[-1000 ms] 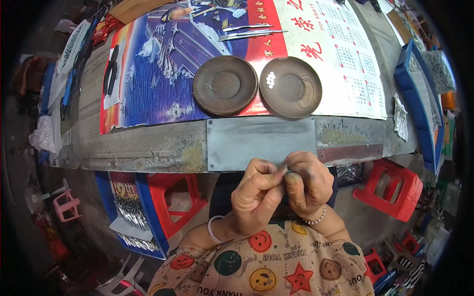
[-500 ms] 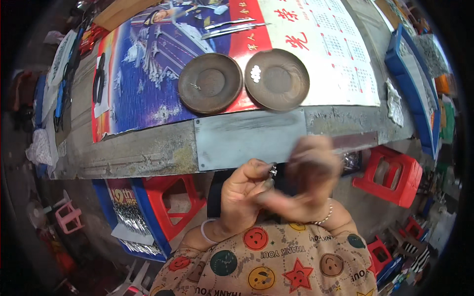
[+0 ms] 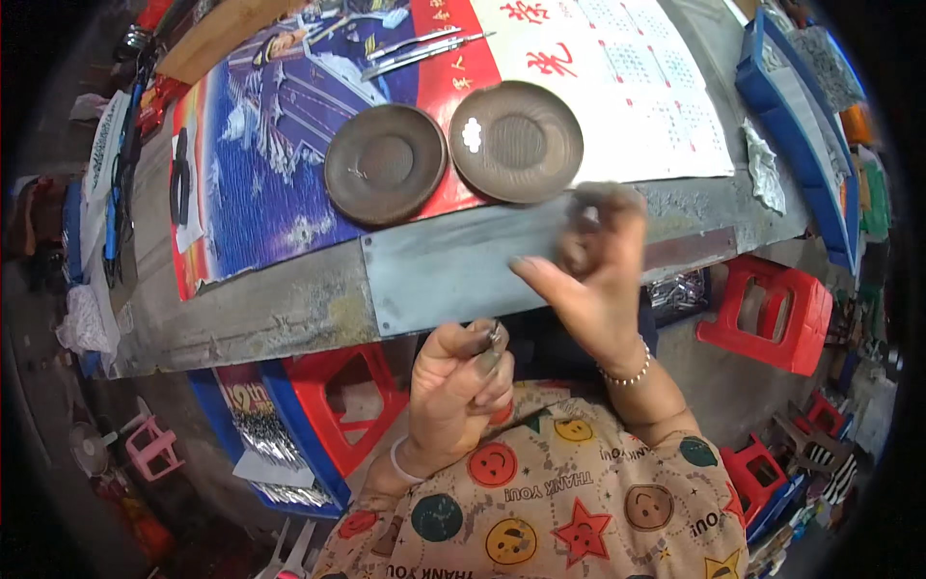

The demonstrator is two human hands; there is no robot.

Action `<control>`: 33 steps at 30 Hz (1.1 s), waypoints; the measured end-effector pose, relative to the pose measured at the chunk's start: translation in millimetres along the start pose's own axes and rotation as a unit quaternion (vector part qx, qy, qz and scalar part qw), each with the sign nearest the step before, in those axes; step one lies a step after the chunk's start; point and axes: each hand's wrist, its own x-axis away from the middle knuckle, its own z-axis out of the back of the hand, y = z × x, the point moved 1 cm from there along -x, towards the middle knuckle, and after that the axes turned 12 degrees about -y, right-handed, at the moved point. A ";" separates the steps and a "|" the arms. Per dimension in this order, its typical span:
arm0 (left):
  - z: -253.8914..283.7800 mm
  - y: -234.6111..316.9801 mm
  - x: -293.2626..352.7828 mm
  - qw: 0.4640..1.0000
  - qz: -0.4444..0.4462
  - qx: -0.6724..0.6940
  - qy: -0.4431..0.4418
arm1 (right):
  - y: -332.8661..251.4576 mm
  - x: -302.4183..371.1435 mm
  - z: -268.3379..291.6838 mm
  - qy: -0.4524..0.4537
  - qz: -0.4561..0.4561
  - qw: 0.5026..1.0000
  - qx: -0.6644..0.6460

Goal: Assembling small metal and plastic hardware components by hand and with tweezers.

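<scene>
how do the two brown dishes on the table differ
The left dish lies mostly on the blue part of the poster, while the right dish lies across its red and white part. The right dish holds a small pale cluster of bits near its left rim; the left dish shows only a tiny speck. The right hand is raised just below the right dish, farther from the left one. Both are round, dark brown, shallow, and nearly touch.

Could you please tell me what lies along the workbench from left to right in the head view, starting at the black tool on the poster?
Black tool → left brown dish → right brown dish holding a small white piece → right hand raised before the bench → crumpled foil → blue tray.
</scene>
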 end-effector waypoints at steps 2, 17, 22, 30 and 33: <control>-0.4 -0.9 -1.6 0.999 -0.007 -0.022 0.033 | -4.0 15.0 -0.2 -0.114 0.162 0.980 -0.022; 2.2 19.1 -6.4 0.995 0.046 0.074 -0.048 | 8.6 10.9 33.4 -0.067 0.131 0.985 0.092; 11.8 53.5 -3.4 0.914 -0.017 -0.405 0.025 | 12.0 20.7 53.4 -0.092 0.192 0.952 0.218; 6.3 103.9 -52.2 0.551 -0.013 -0.832 -0.060 | 20.9 16.6 43.5 -0.074 0.217 0.952 0.205; 6.9 102.8 -67.3 0.493 -0.001 -0.864 -0.103 | 22.1 15.0 41.2 -0.069 0.233 0.941 0.234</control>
